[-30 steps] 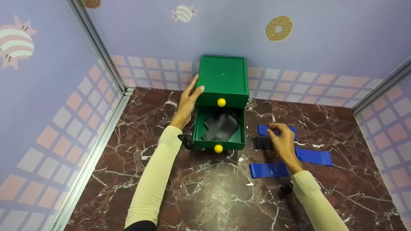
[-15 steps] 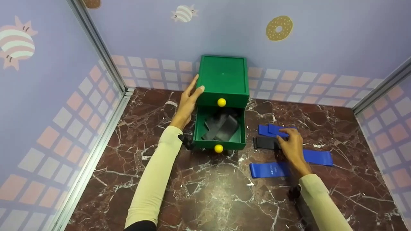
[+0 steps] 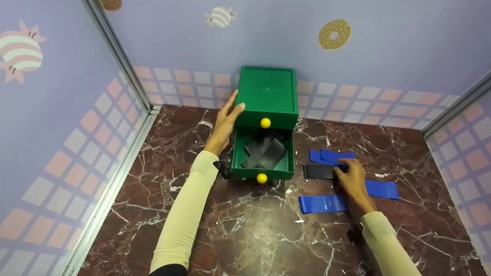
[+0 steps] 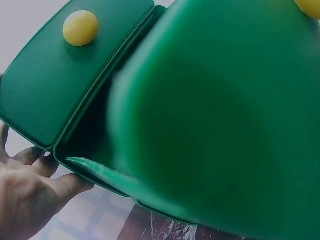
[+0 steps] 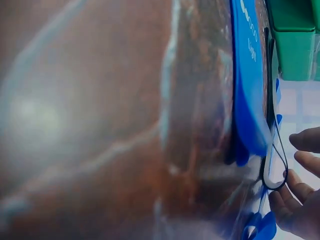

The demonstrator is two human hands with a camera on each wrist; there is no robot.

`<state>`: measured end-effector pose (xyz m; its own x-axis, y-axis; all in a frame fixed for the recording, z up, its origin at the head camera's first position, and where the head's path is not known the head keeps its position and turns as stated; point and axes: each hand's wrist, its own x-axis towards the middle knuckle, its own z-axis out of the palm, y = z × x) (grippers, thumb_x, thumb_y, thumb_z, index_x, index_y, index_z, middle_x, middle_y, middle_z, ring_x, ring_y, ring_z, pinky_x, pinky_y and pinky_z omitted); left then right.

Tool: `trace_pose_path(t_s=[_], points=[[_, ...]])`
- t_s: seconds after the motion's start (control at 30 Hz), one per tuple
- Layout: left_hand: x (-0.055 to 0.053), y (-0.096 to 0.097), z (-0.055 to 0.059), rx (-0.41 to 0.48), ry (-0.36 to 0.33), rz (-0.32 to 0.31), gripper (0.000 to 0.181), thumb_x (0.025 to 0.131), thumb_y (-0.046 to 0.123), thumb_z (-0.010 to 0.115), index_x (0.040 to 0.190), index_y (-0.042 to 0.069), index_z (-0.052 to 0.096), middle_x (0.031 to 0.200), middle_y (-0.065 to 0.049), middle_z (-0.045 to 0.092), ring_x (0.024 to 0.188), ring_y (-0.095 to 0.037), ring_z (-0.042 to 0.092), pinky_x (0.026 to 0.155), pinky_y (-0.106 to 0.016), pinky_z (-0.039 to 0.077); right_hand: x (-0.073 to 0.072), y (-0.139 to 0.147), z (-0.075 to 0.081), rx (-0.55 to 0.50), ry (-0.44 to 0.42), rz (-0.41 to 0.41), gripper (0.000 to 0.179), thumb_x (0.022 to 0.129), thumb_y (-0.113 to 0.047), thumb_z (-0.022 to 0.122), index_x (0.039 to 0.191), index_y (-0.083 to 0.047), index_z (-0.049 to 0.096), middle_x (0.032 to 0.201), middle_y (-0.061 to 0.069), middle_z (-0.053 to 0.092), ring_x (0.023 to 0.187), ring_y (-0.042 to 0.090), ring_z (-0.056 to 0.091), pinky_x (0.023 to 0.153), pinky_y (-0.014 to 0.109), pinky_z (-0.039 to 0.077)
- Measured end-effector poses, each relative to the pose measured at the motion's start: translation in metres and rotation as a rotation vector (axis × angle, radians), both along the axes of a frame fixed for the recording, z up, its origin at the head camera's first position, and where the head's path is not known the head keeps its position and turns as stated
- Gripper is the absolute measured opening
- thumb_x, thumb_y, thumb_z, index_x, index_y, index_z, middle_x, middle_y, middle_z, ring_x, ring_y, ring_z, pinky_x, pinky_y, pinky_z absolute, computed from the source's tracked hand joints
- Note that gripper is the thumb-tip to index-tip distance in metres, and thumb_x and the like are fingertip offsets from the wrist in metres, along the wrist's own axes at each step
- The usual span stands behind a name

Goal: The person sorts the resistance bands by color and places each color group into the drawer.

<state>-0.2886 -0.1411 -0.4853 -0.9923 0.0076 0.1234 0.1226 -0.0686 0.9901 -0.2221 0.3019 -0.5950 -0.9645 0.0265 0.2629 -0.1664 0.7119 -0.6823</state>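
Note:
A green two-drawer cabinet (image 3: 267, 90) stands against the back wall. My left hand (image 3: 222, 126) rests along its left side, fingers extended, thumb at the top edge. The lower drawer (image 3: 278, 174) is pulled out and holds black resistance bands (image 3: 268, 151). On the right, my right hand (image 3: 355, 184) reaches over the right end of a black resistance band (image 3: 320, 171) lying flat. In the right wrist view, its fingertips (image 5: 282, 197) are right at that band's looped end, with the thumb apart from it. Blue resistance bands (image 3: 332, 156) lie just behind.
Another blue band (image 3: 324, 203) lies in front of the black one, and a further blue band (image 3: 383, 189) lies right of the hand. Yellow ball knobs (image 3: 262, 178) stick out from both drawers. Patterned walls (image 3: 191, 38) enclose the marbled surface (image 3: 245, 237).
My right hand has moved right and a little toward me, from over the rear blue bands to the black band's right end. The left hand stays on the cabinet.

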Motion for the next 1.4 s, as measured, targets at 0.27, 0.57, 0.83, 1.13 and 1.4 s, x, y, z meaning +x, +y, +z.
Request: trace_pose_path(t_s=[0.27, 0.57, 0.83, 1.13, 1.4], points=[[0.002, 0.000, 0.000, -0.013, 0.009, -0.011, 0.068, 0.108, 0.054, 0.066, 0.170, 0.047, 0.038, 0.181, 0.012, 0.025, 0.169, -0.020, 0.016, 0.135, -0.056, 0.020, 0.009, 0.009, -0.003, -0.005, 0.030, -0.015, 0.031, 0.092, 0.007, 0.077, 0.122, 0.014, 0.076, 0.123, 0.037, 0.071, 0.121, 0.056, 0.063, 0.109, 0.064, 0.045], [0.002, 0.000, 0.000, 0.002, 0.000, 0.001, 0.068, 0.108, 0.050, 0.067, 0.170, 0.046, 0.039, 0.181, 0.011, 0.025, 0.169, -0.020, 0.016, 0.135, -0.055, 0.018, 0.014, 0.014, 0.001, 0.027, -0.008, -0.063, 0.029, 0.094, 0.004, 0.078, 0.121, 0.015, 0.076, 0.114, 0.036, 0.075, 0.112, 0.056, 0.069, 0.103, 0.064, 0.049], [0.000, 0.001, 0.000, 0.001, -0.003, 0.009, 0.068, 0.107, 0.051, 0.068, 0.169, 0.047, 0.040, 0.181, 0.011, 0.026, 0.169, -0.020, 0.017, 0.135, -0.055, 0.018, 0.018, 0.006, 0.014, 0.005, -0.021, -0.090, 0.037, 0.092, 0.005, 0.078, 0.127, 0.015, 0.073, 0.115, 0.036, 0.074, 0.112, 0.055, 0.068, 0.104, 0.063, 0.049], [0.000, 0.001, 0.000, 0.009, 0.001, -0.005, 0.068, 0.108, 0.051, 0.067, 0.170, 0.047, 0.039, 0.181, 0.011, 0.025, 0.169, -0.019, 0.016, 0.135, -0.055, 0.018, 0.022, -0.007, 0.038, -0.074, 0.114, -0.118, 0.031, 0.091, 0.012, 0.075, 0.121, 0.009, 0.079, 0.110, 0.028, 0.075, 0.096, 0.040, 0.073, 0.081, 0.017, 0.046], [0.000, 0.000, -0.001, 0.010, -0.014, -0.013, 0.070, 0.110, 0.047, 0.065, 0.173, 0.042, 0.036, 0.182, 0.009, 0.022, 0.170, -0.021, 0.014, 0.136, -0.056, 0.016, 0.022, -0.016, 0.067, -0.163, 0.228, -0.122, 0.026, 0.092, 0.012, 0.077, 0.117, 0.007, 0.081, 0.107, 0.022, 0.078, 0.085, 0.010, 0.065, 0.076, 0.009, 0.047]])
